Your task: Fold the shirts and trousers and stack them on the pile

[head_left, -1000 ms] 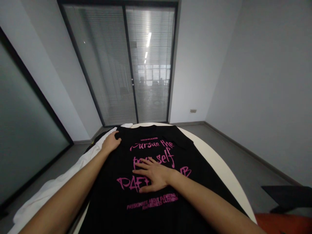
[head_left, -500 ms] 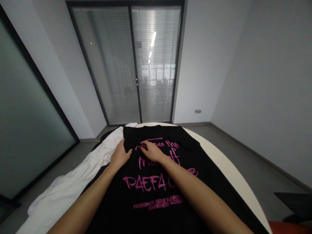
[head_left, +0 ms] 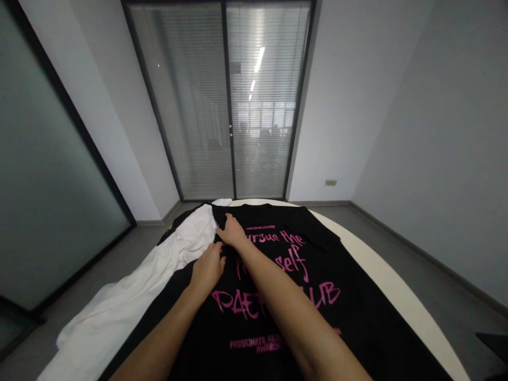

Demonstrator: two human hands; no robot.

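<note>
A black T-shirt (head_left: 270,286) with pink lettering lies spread on a round, pale table. My right hand (head_left: 233,231) rests at its upper left shoulder, thumb and fingers apart against the dark cloth. Just below and nearer to me, my left hand (head_left: 208,267) has its fingers curled together at the left side of the shirt, with black fabric at the fingertips. A crumpled white garment (head_left: 159,270) runs along the shirt's left side, close to both hands. My forearms cover part of the lettering.
The pale table's (head_left: 387,264) curved edge shows on the right. More dark cloth (head_left: 177,225) lies past the white garment at the far left. Beyond the table are a glass door (head_left: 262,132) with blinds and grey walls. A dark object (head_left: 494,346) stands at the lower right.
My right hand has moved left from the lettering to the shirt's shoulder. My left hand has come slightly nearer to me, and its fingers have drawn together. The view has shifted a little left.
</note>
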